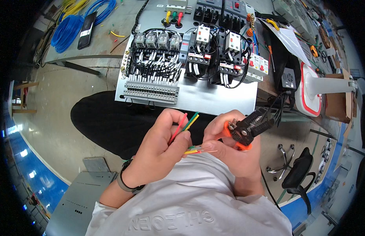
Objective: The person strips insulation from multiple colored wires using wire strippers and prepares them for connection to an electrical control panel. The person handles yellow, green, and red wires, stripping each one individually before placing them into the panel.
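Note:
Low in front of my body, my left hand (161, 147) is closed around a few short wires (191, 121) with red, green and yellow insulation. One end of them sticks up past my fingers. At the other end, bare copper strands (209, 151) show between my two hands. My right hand (235, 159) has a wire stripper (245, 131) with orange handles and dark jaws in its grip, the jaws pointing up and right. My right thumb and fingertips are at the bare strands. Whether they pinch them is hard to see.
Just beyond my hands lies a metal mounting panel (214, 103) with relays, contactors, breakers and a terminal strip (151, 93). Blue wire coils (67, 33) and a black phone (87, 30) lie at the far left. A white-and-red device (310, 92) is on the right, above an office chair (298, 173).

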Demonstrator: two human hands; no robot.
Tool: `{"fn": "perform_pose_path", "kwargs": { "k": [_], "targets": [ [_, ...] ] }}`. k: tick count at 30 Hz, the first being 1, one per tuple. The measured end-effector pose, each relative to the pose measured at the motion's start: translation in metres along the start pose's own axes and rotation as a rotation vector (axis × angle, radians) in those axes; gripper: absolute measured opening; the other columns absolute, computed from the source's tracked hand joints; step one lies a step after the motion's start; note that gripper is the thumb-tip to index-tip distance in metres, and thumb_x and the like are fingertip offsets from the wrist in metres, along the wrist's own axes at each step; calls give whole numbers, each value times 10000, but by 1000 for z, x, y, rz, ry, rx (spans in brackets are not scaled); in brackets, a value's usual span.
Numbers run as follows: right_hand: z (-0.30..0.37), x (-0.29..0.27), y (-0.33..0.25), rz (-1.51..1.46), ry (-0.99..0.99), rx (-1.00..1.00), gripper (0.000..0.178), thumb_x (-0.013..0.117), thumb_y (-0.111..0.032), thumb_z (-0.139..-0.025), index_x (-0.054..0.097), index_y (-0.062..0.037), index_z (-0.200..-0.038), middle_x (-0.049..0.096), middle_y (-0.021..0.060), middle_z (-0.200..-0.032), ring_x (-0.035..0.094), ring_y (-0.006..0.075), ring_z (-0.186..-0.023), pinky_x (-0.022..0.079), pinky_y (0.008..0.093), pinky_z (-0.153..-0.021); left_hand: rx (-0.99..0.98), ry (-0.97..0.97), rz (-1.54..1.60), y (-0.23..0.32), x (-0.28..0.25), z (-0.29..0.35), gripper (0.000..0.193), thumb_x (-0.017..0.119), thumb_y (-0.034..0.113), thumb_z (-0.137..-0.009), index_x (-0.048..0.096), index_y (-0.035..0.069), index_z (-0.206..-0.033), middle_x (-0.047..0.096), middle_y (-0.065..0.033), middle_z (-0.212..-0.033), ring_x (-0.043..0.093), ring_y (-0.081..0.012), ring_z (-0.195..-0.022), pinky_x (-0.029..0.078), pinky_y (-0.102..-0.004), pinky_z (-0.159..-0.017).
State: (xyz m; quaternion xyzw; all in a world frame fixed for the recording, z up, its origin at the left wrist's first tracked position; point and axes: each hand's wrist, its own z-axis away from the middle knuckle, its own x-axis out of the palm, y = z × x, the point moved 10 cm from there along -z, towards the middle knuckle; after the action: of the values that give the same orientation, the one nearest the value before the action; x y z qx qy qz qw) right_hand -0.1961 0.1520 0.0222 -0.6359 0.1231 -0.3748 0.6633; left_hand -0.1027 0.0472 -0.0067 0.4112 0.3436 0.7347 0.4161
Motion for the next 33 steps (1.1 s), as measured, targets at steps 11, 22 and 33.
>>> {"fn": "perform_pose_path", "kwargs": {
  "k": [11,22,33],
  "targets": [
    [1,2,-4,17,0,-36,207,800,-4,-846,631,4,-966,667,56,-867,637,115,-791,523,264,-724,-7,36,21,0,0,-1,114,523,28,-1022,416,43,-1058,466,33,-804,452,-6,-652,387,-194,-554],
    [-9,-4,4,-102,1,20,149,749,-78,-910,629,-1,-954,660,35,-900,602,85,-831,490,239,-752,-1,-47,52,1,9,1,200,583,190,-1045,411,89,-1072,542,4,-822,464,-16,-647,369,-175,-533],
    [-16,4,6,-103,42,18,294,720,126,-833,540,7,-1032,641,125,-975,638,166,-896,538,303,-805,-9,-78,97,1,13,3,156,538,194,-1069,470,56,-1092,519,15,-853,446,-18,-695,397,-192,-592]
  ]
}}
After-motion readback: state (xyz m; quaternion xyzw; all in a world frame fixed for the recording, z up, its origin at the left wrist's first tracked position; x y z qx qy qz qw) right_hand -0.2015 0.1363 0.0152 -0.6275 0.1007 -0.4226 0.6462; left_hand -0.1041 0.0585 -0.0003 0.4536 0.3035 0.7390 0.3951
